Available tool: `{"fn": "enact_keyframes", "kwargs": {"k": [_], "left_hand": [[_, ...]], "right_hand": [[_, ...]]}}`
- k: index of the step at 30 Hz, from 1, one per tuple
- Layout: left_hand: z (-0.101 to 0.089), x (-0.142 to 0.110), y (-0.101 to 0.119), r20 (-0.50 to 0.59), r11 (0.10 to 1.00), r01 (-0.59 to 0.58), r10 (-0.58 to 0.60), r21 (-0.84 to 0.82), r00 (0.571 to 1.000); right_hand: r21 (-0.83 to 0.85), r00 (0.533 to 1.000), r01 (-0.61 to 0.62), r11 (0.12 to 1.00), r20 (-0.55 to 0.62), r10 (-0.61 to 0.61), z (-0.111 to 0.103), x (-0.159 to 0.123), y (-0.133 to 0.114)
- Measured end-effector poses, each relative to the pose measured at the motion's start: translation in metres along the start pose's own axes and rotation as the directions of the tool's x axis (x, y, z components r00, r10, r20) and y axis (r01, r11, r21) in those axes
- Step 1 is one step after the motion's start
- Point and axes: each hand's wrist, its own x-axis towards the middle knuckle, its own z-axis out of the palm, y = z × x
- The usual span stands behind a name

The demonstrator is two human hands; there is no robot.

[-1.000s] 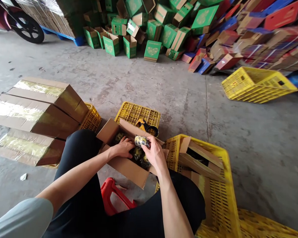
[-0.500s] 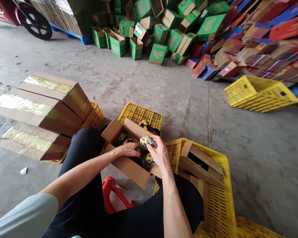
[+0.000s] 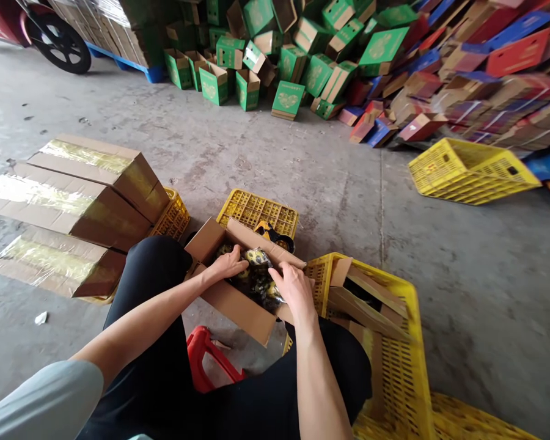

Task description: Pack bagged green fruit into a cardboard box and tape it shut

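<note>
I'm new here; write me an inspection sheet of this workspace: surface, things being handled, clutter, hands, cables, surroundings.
Surface: stained grey concrete floor.
Things handled: open brown cardboard box containing yellow-and-black items in clear wrapping.
Clutter: small white scrap on the floor; yellow-and-black tool by a yellow plastic grid crate.
Hands: left hand over the box, grip unclear; right hand at its right end, thumb and fingers apart.
Cables: nothing seen.
Surroundings: taped brown cardboard boxes at left; green cardboard boxes heaped beyond.
</note>
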Motion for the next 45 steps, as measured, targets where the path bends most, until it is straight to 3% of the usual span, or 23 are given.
{"fn": "enact_keyframes", "kwargs": {"k": [3, 6, 11, 13, 15, 17, 19, 21, 23, 25, 28, 35, 39, 45], "left_hand": [[-0.001, 0.002, -0.003, -0.036, 0.993, 0.076, -0.079, -0.094, 0.996], [-0.003, 0.004, -0.004, -0.073, 0.979, 0.104, -0.118, -0.175, 0.99], [-0.01, -0.003, -0.006, -0.186, 0.978, 0.035, -0.074, -0.205, 0.98], [-0.014, -0.01, -0.004, -0.332, 0.99, -0.044, -0.004, -0.137, 0.943], [-0.018, -0.018, -0.001, -0.484, 0.991, -0.129, 0.091, -0.047, 0.871], [-0.022, -0.024, 0.004, -0.55, 0.968, -0.249, 0.192, -0.03, 0.813], [-0.024, -0.026, 0.009, -0.514, 0.908, -0.397, 0.279, -0.135, 0.811], [-0.021, -0.026, 0.013, -0.389, 0.815, -0.489, 0.361, -0.311, 0.848], [-0.013, -0.024, 0.016, -0.234, 0.751, -0.49, 0.431, -0.442, 0.872], [-0.003, -0.023, 0.017, -0.117, 0.747, -0.467, 0.472, -0.473, 0.874], [0.006, -0.023, 0.016, -0.029, 0.757, -0.46, 0.505, -0.464, 0.862], [0.008, -0.026, 0.016, 0.048, 0.759, -0.45, 0.531, -0.47, 0.846], [0.018, -0.025, 0.017, 0.014, 0.811, -0.461, 0.499, -0.36, 0.867], [0.024, -0.026, 0.022, -0.024, 0.918, -0.378, 0.378, -0.122, 0.925]], "right_hand": [[-0.029, 0.995, 0.024, 0.999, 0.101, -0.021, 0.001, -0.001, 0.0], [0.026, 0.995, -0.005, 1.0, 0.104, 0.003, 0.0, 0.004, -0.003], [0.039, 0.988, -0.068, 0.997, 0.142, 0.062, -0.006, 0.006, -0.007], [-0.017, 0.989, -0.038, 0.999, 0.144, 0.041, -0.009, 0.002, -0.007], [-0.063, 0.98, 0.032, 0.997, 0.199, -0.019, -0.012, -0.003, -0.006], [-0.086, 0.951, 0.102, 0.991, 0.302, -0.072, -0.013, -0.007, -0.005], [-0.101, 0.918, 0.143, 0.985, 0.386, -0.094, -0.014, -0.009, -0.005], [-0.109, 0.896, 0.165, 0.98, 0.432, -0.103, -0.015, -0.009, -0.006], [-0.096, 0.886, 0.168, 0.981, 0.451, -0.108, -0.015, -0.007, -0.007], [-0.076, 0.888, 0.151, 0.986, 0.449, -0.101, -0.016, -0.005, -0.008], [-0.05, 0.897, 0.124, 0.991, 0.432, -0.091, -0.014, -0.002, -0.008], [0.031, 0.944, -0.002, 1.0, 0.329, -0.008, 0.002, 0.007, -0.016], [0.15, 0.964, -0.095, 0.984, 0.261, 0.054, 0.013, 0.014, -0.018], [0.402, 0.983, -0.079, 0.912, 0.185, 0.003, 0.015, 0.016, -0.013]]}}
